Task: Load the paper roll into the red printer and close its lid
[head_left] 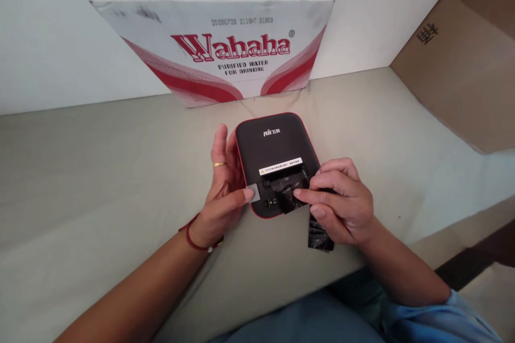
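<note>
A black printer (273, 147) with a red rim and a FEIE logo stands on the cloth-covered surface. My left hand (225, 187) is closed round its left edge, with the thumb on a small grey square piece (255, 193) at the near left corner. Glossy black film (286, 201) lies over the slot below a white warning label (280, 166). My right hand (340, 201) pinches a part of this film, its index fingertip on the piece at the slot. A strip of the film hangs below that hand. The slot's inside is mostly hidden.
A white and red Wahaha water carton (245, 72) stands behind the printer, among white boxes (362, 16). At the right is a brown cardboard box (454, 64). A beige cloth (100, 187) covers the surface, whose front edge runs close to my body.
</note>
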`<move>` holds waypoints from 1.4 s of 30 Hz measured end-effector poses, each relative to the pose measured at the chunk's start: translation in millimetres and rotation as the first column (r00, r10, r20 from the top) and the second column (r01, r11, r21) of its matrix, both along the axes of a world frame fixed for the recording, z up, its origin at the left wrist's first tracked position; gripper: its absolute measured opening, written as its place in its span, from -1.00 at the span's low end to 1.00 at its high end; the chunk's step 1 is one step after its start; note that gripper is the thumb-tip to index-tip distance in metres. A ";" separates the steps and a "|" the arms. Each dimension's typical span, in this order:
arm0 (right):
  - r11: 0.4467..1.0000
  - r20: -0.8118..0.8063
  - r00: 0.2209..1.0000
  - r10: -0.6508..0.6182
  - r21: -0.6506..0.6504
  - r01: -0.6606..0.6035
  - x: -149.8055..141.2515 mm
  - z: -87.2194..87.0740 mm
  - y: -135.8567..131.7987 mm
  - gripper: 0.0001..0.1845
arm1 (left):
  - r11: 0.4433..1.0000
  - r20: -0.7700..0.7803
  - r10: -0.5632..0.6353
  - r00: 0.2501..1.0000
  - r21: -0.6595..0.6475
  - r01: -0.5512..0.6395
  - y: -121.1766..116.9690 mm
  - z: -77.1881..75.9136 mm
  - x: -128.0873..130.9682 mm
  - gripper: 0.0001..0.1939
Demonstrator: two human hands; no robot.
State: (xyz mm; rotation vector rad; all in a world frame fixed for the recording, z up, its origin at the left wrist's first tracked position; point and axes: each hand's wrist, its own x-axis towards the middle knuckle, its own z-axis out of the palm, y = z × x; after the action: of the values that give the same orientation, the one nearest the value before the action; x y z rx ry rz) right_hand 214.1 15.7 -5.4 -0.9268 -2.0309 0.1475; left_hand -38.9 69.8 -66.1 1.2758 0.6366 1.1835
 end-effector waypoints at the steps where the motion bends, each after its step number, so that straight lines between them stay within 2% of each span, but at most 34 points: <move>1: 1.000 0.001 1.000 0.003 0.004 -0.003 0.3 -0.3 0.1 -0.70 | 1.000 0.020 -0.011 1.000 -0.008 0.011 0.2 -1.1 0.0 0.11; 7: 0.999 -0.006 1.000 0.015 0.045 -0.015 0.2 -2.4 2.5 -0.71 | 0.996 0.104 -0.091 0.990 -0.012 0.093 4.8 -9.5 1.2 0.17; 10: 0.997 0.015 0.999 0.030 0.068 -0.031 0.4 2.3 4.1 -0.75 | 0.996 0.101 -0.086 0.991 0.003 0.086 7.1 -14.6 2.0 0.16; 12: 0.998 0.021 0.998 0.064 0.027 -0.064 1.5 10.6 6.1 -0.75 | 0.998 0.103 -0.058 0.993 0.020 0.056 8.6 -19.0 2.9 0.15; 14: 0.993 0.004 0.997 0.072 -0.089 -0.071 2.7 23.4 10.8 -0.71 | 1.000 0.122 0.023 0.992 0.008 -0.025 11.1 -23.7 4.6 0.09; 16: 0.962 -0.004 1.000 0.006 -0.274 -0.007 2.5 39.1 20.7 -0.67 | 0.981 0.139 0.193 0.971 -0.054 -0.187 14.7 -27.7 7.3 -0.10; 18: 0.892 0.064 0.996 -0.060 -0.444 0.082 -0.9 55.0 36.3 -0.66 | 0.916 0.145 0.394 0.908 -0.146 -0.374 18.2 -29.3 10.6 -0.43; 20: 0.833 0.226 0.973 -0.039 -0.530 0.156 -9.2 68.6 55.0 -0.68 | 0.841 0.139 0.528 0.838 -0.224 -0.493 19.7 -28.1 13.7 -0.73; 22: 0.814 0.449 0.893 0.037 -0.532 0.234 -22.2 78.1 72.6 -0.69 | 0.821 0.119 0.547 0.828 -0.269 -0.504 18.5 -24.9 15.6 -0.88; 25: 0.799 0.736 0.664 0.129 -0.474 0.370 -45.7 83.2 91.1 -0.66 | 0.863 0.032 0.456 0.890 -0.261 -0.433 14.3 -20.4 15.4 -0.91; 28: 0.798 0.852 0.491 0.179 -0.418 0.435 -64.4 78.6 101.7 -0.66 | 0.885 -0.043 0.399 0.916 -0.245 -0.397 12.2 -17.9 14.0 -0.92; 31: 0.805 0.884 0.438 0.162 -0.375 0.459 -73.9 72.9 106.2 -0.70 | 0.885 -0.061 0.383 0.922 -0.262 -0.385 13.4 -15.9 13.9 -0.94; 34: 0.795 0.888 0.441 0.131 -0.360 0.488 -73.7 81.5 95.2 -0.72 | 0.882 -0.075 0.375 0.924 -0.277 -0.380 14.8 -14.6 14.5 -0.96; 37: 0.820 0.841 0.539 0.052 -0.344 0.457 -54.9 111.5 64.7 -0.74 | 0.882 -0.082 0.369 0.926 -0.285 -0.376 15.1 -15.7 14.0 -0.96; 39: 0.842 0.768 0.641 0.008 -0.351 0.410 -26.9 134.4 43.5 -0.69 | 0.884 -0.085 0.363 0.928 -0.285 -0.372 15.1 -17.0 13.2 -0.95; 40: 0.834 0.737 0.676 0.002 -0.374 0.405 -8.7 142.6 36.1 -0.65 | 0.885 -0.085 0.362 0.928 -0.282 -0.371 15.1 -17.5 12.8 -0.94; 42: 0.779 0.732 0.681 -0.030 -0.409 0.475 32.0 146.0 30.9 -0.57 | 0.887 -0.086 0.360 0.929 -0.276 -0.369 15.4 -17.9 12.4 -0.93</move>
State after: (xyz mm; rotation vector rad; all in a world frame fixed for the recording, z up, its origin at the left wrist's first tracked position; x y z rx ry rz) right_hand 246.1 46.6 140.6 -1.9012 -2.5532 0.2977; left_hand -26.5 85.2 -84.0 0.9513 1.0689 1.3180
